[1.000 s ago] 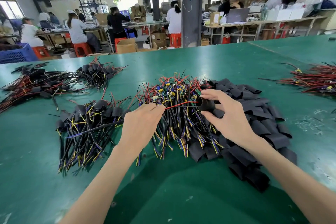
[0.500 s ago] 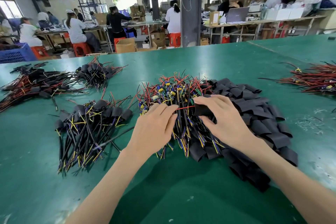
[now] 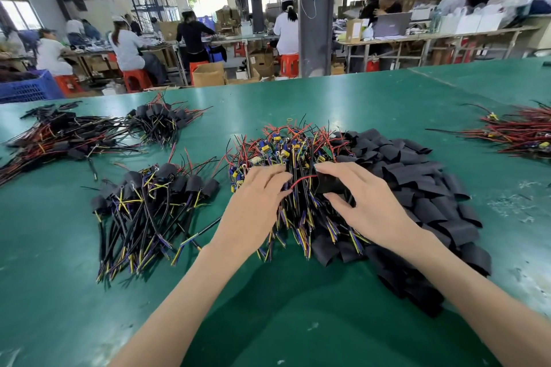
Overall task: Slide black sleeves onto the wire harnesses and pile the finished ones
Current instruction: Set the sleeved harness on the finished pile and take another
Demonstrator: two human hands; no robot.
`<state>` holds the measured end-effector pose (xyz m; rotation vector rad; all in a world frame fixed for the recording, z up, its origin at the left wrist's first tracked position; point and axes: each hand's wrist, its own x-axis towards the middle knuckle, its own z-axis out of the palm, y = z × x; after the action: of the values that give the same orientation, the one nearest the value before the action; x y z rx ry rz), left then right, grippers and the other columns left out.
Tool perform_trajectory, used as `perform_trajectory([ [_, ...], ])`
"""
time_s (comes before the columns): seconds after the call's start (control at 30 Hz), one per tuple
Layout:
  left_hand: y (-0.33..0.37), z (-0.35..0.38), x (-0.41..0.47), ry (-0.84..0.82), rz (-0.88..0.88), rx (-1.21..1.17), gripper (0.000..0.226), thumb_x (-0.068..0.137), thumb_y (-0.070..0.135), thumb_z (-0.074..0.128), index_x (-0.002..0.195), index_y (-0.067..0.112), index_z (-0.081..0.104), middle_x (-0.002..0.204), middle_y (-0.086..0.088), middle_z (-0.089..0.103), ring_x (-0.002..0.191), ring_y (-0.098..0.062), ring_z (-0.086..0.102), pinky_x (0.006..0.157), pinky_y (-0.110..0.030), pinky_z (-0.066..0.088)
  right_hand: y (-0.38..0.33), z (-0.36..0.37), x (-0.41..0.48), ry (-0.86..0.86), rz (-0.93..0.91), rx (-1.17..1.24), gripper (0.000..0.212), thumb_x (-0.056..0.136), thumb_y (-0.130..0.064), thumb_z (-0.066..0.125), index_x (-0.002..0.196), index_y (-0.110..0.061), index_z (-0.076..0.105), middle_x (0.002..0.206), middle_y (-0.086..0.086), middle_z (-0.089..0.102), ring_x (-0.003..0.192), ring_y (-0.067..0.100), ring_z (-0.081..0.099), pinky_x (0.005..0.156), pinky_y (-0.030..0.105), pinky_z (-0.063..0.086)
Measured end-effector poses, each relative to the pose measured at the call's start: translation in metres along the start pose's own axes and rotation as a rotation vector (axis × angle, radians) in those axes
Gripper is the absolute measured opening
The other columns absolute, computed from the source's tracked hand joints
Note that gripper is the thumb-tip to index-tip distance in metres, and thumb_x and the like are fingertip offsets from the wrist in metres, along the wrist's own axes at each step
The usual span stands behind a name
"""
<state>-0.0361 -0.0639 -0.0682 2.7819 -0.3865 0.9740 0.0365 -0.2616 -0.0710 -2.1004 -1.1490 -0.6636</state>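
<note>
A heap of unsleeved wire harnesses (image 3: 298,152) with red, black, yellow and blue leads lies in the middle of the green table (image 3: 268,322). Beside it on the right spreads a pile of loose black sleeves (image 3: 417,182). My right hand (image 3: 366,202) pinches one black sleeve (image 3: 329,183) over the heap, with a red wire entering it. My left hand (image 3: 256,202) lies on the harness heap; its fingertips hold the harness whose red wire runs to the sleeve. A pile of sleeved harnesses (image 3: 149,205) lies to the left.
More sleeved harnesses (image 3: 161,122) and a long bundle (image 3: 53,140) lie at the far left. Red wire harnesses (image 3: 518,134) sit at the right edge. Beyond the table's far edge, people work at benches, with a grey pillar (image 3: 316,15) between.
My left hand has moved right and forward onto the harness heap. My right hand has lowered the sleeve toward the heap, and the two hands have come closer together.
</note>
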Motion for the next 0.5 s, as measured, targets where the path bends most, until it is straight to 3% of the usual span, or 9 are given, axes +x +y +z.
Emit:
perform_trajectory([
  [0.03,-0.001,0.001,0.001,0.021,-0.017,0.111,0.025,0.092,0.019,0.057,0.111,0.006,0.066,0.090,-0.008,0.068,0.093,-0.023,0.062,0.084,-0.032,0.048,-0.001,0.000,0.000,-0.003,0.002,0.005,0.052,0.079,0.002,0.067,0.126,-0.016,0.056,0.119,0.001,0.060,0.107,0.013,0.053,0.092,0.019,0.039],
  [0.1,0.001,-0.003,0.002,0.055,0.004,0.316,0.024,0.091,0.029,0.053,0.103,0.016,0.068,0.067,0.001,0.061,0.072,-0.024,0.060,0.080,-0.036,0.041,-0.002,0.002,-0.001,-0.011,0.003,0.010,0.052,0.079,0.000,0.067,0.126,-0.017,0.055,0.117,0.001,0.061,0.107,0.016,0.055,0.090,0.025,0.042],
  [0.23,0.015,-0.009,0.000,0.027,0.041,0.322,0.038,0.095,0.032,0.039,0.123,0.017,0.059,0.083,0.001,0.059,0.079,-0.026,0.056,0.083,-0.040,0.031,-0.005,0.005,-0.001,-0.025,-0.012,0.029,0.052,0.080,-0.003,0.069,0.128,-0.018,0.055,0.121,-0.003,0.060,0.112,0.013,0.053,0.095,0.025,0.041],
  [0.33,0.014,-0.006,-0.002,0.011,0.086,0.340,0.051,0.088,0.016,0.053,0.139,0.015,0.046,0.088,-0.001,0.057,0.082,-0.026,0.054,0.086,-0.040,0.029,-0.004,0.003,-0.001,-0.011,-0.016,0.045,0.053,0.079,-0.003,0.069,0.128,-0.019,0.055,0.119,-0.003,0.061,0.110,0.015,0.056,0.093,0.029,0.043],
  [0.4,0.013,-0.005,-0.001,0.063,0.065,0.276,0.046,0.090,0.020,0.053,0.135,0.009,0.050,0.089,0.000,0.062,0.081,-0.025,0.058,0.089,-0.038,0.029,-0.003,0.002,-0.001,-0.026,-0.010,0.051,0.054,0.079,-0.004,0.069,0.128,-0.020,0.054,0.119,-0.002,0.062,0.110,0.018,0.058,0.092,0.034,0.045],
  [0.5,0.014,-0.005,0.002,0.134,0.036,0.216,0.036,0.090,0.032,0.047,0.111,0.008,0.063,0.085,0.001,0.068,0.077,-0.023,0.063,0.092,-0.035,0.028,-0.004,0.003,-0.002,-0.064,-0.003,0.101,0.056,0.080,-0.005,0.069,0.130,-0.022,0.052,0.122,-0.004,0.061,0.114,0.014,0.056,0.095,0.036,0.046],
])
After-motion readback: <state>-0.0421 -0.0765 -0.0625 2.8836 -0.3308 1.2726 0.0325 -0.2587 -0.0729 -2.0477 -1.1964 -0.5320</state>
